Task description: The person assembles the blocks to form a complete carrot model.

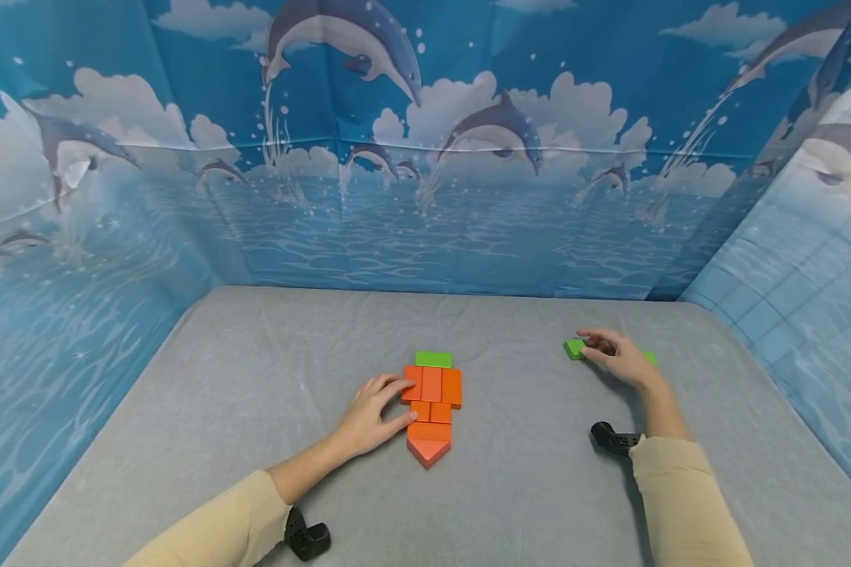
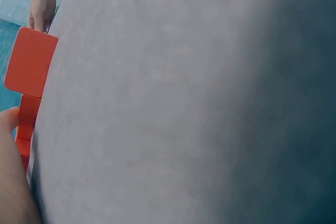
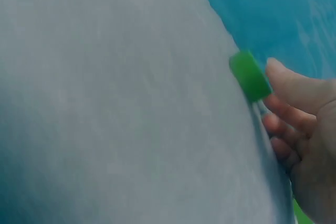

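Observation:
In the head view, orange and red-orange blocks (image 1: pixel 431 386) lie edge to edge in an arrow-like shape, with a pointed block (image 1: pixel 429 451) at the near end. A green block (image 1: pixel 433 359) sits against the far end. My left hand (image 1: pixel 373 413) rests along the left side, index finger at an upper block and thumb at a small lower one. Over to the right, my right hand (image 1: pixel 620 358) hovers with fingertips right at another green block (image 1: pixel 574 349). The right wrist view shows this green block (image 3: pixel 250 76) just beyond the thumb tip, the other fingers loosely bent.
A further piece of green (image 1: pixel 648 358) shows partly behind my right hand. Black wrist devices (image 1: pixel 613 439) hang below both sleeves. Grey cloth (image 1: pixel 518 472) covers the table, and a blue dolphin-print curtain (image 1: pixel 425 220) encloses its back and sides.

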